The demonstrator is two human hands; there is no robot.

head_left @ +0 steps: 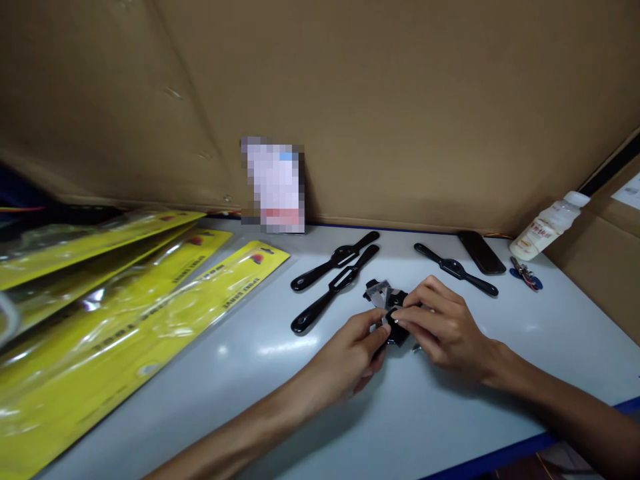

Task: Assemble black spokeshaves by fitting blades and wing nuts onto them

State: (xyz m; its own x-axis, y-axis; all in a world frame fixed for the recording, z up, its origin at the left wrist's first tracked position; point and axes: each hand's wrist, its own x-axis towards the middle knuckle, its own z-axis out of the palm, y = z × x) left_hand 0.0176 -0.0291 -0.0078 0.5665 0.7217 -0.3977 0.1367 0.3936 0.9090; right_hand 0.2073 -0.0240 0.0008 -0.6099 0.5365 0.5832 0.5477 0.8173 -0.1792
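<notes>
Two bare hands are noted at the work. By the left hand [357, 348], one small, glossy black piece [397, 335] is gripped between thumb and fingers. The fingers of the right hand [445, 325] are drawn narrowly together and set against the same piece; whether anything small is pinched there cannot be told. The piece is held just above the pale grey, smooth tabletop [210, 400]. Just beyond it, at 11 o'clock, one flat silver metal plate [379, 292] is seen; the dark parts about it cannot be counted.

From the hands, three slender, glossy black two-handled tools are counted: two side by side at 10 o'clock [333, 290], one at 2 o'clock [456, 268]. Farther along 2 o'clock, one black rectangular phone [481, 253] and one white-capped plastic bottle [545, 227] are found, with one bunch of keys [525, 273] beside the bottle. At 9 o'clock, at least three yellow card packs with clear plastic fronts [190, 300] are stacked, overlapping.
</notes>
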